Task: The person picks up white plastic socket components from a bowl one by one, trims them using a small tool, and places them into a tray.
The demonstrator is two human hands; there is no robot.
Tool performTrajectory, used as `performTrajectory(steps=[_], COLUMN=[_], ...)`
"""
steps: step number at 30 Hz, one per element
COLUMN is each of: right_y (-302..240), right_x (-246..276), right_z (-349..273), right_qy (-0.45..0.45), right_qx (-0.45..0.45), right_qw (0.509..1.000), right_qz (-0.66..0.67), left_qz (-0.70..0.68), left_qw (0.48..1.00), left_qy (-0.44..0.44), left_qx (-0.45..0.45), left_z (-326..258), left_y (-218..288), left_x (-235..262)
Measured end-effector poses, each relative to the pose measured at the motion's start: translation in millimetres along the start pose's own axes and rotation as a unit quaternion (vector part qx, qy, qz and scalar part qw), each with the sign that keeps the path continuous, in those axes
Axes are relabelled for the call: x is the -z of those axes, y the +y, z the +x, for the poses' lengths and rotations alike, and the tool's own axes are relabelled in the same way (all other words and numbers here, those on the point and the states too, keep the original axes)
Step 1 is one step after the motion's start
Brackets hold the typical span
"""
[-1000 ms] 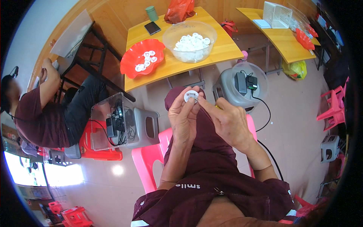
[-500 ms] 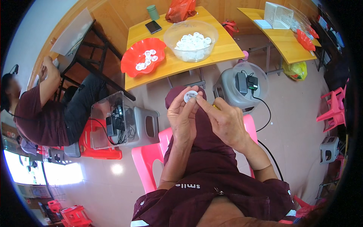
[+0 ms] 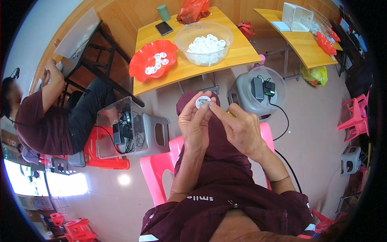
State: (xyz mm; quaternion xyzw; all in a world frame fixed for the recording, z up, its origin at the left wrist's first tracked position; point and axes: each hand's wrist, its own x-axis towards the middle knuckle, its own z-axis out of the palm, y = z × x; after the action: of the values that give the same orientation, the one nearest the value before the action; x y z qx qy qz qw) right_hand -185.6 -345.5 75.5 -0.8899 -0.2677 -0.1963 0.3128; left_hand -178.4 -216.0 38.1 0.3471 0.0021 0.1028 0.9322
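My left hand (image 3: 194, 128) is closed, pinching a small round white plastic part (image 3: 202, 100) between thumb and fingers above my lap. Greyish detail shows inside its rim. My right hand (image 3: 242, 130) is curled around a thin tool with a yellow handle (image 3: 230, 114), most of it hidden in the palm. Its index finger reaches to the edge of the white part. What the tool's tip does there is too small to make out. Beyond my hands, a red scalloped bowl (image 3: 139, 60) holds several similar round parts, and a clear tub (image 3: 183, 38) holds a heap of white ones.
Both containers stand on a yellow wooden table (image 3: 246, 50) with a phone (image 3: 164, 28), a green canister (image 3: 163, 13) and a red bag (image 3: 193, 11). At right, a grey stool (image 3: 242, 90) bears a tub with power adapters (image 3: 256, 88). Another person (image 3: 48, 121) sits at left.
Hardly anything differs. The white part tilts slightly in my left fingers, and my right hand stays against it.
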Motion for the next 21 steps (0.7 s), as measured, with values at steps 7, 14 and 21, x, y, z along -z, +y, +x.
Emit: performTrajectory(steps=[7,14,21], right_y=[-0.8,-4.8,-6.2], right_x=[-3.6,-4.9,-8.2], right_z=[-0.6,-3.2,-7.4], right_qy=[0.003,0.008,0.010], right_qx=[0.001,0.001,0.006], right_qw=[1.000,1.000,0.999], right_qz=[-0.002,-0.012,-0.036], left_qz=[0.001,0.006,0.006], left_qw=[1.000,1.000,0.999], left_qy=[0.000,0.012,0.002], left_qx=[-0.007,-0.004,-0.034], left_z=[-0.3,-2.1,-5.5], left_y=[0.5,0.3,-6.4], left_x=[0.3,-3.4,-3.8])
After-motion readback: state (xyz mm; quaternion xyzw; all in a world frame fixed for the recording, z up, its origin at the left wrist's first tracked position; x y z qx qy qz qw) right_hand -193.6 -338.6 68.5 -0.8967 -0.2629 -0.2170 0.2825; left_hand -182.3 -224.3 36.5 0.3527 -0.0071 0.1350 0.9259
